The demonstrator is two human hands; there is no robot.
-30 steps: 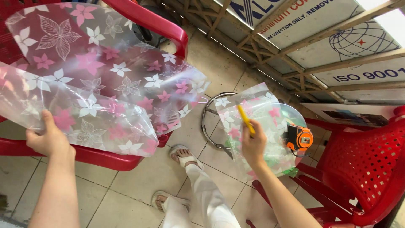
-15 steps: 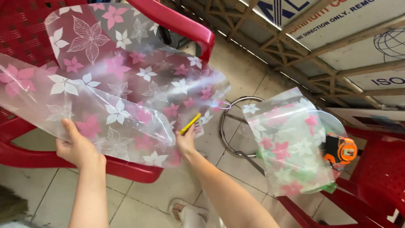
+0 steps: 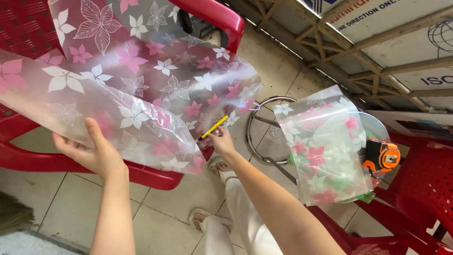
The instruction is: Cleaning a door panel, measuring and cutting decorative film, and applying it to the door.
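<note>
A large translucent plastic sheet (image 3: 141, 89) printed with pink and white flowers lies draped over a red plastic chair (image 3: 155, 174). My left hand (image 3: 92, 151) grips the sheet's near edge from below, thumb on top. My right hand (image 3: 221, 141) holds a yellow pencil (image 3: 213, 127), its tip touching the sheet's right edge. A smaller cut piece of the same flowered sheet (image 3: 325, 146) rests on a round glass disc (image 3: 373, 132) to the right.
An orange and black tape measure (image 3: 384, 158) sits on the disc, over a second red chair (image 3: 415, 189). A round metal ring stand (image 3: 266, 137) stands on the tiled floor. My legs and sandalled feet (image 3: 217, 165) are below. Metal framing and white signboards run behind.
My right hand left the small piece on the right and carried the yellow pencil left to the big sheet's edge. My left hand kept its grip; the view shifted slightly.
</note>
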